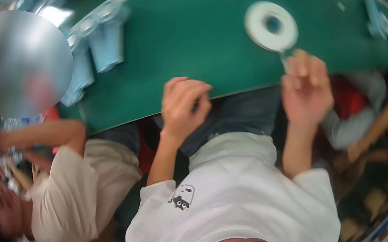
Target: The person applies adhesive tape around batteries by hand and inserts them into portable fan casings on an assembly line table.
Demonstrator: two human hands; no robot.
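Observation:
A white roll [281, 34] with a dark centre hole lies flat on the green tabletop. A thin white strip [283, 58] runs from its near edge to the fingertips of my right hand [307, 91]. That hand is raised palm-up with curled fingers, closed on the strip's end as far as the blur shows. Over the near table edge, my left hand [183, 106] hovers with bent fingers. Its thumb stands apart from them, and I see nothing between.
Light-blue pieces [107, 42] lie at the table's left, with more light-blue items [375, 20] at the far right. A person in a beige shirt [85, 190] sits at my left. Other people [359, 113] are at my right. A blurred round patch [16, 63] covers the left side.

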